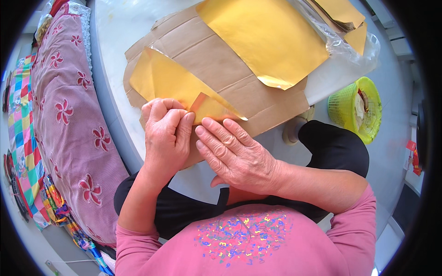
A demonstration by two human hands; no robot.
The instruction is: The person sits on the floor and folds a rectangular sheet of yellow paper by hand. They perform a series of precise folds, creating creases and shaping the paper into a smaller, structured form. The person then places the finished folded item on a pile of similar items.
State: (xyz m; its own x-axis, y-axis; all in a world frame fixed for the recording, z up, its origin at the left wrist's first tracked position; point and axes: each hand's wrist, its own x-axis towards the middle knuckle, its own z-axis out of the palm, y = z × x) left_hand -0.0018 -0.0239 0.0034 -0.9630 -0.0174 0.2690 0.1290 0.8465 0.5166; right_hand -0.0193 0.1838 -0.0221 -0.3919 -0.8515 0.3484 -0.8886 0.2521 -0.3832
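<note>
A sheet of shiny yellow-gold paper [172,79], with folded corners, lies on flattened brown cardboard [228,65] on a pale tabletop. My left hand [167,131] pinches the near edge of this sheet between thumb and curled fingers, beside a small folded-over flap. To its right my right hand [234,155] lies flat, palm down, its fingertips at the near edge of the sheet; its fingers hold nothing that shows. Farther off, a larger golden sheet [269,41] rests on the cardboard, with one near corner curled up.
Clear plastic wrapping [366,55] with more golden paper [345,13] lies at the far right. A yellow-green plastic basket [345,100] with contents stands beyond my right knee. A pink flower-patterned cover [72,131] drapes a long piece of furniture at the left.
</note>
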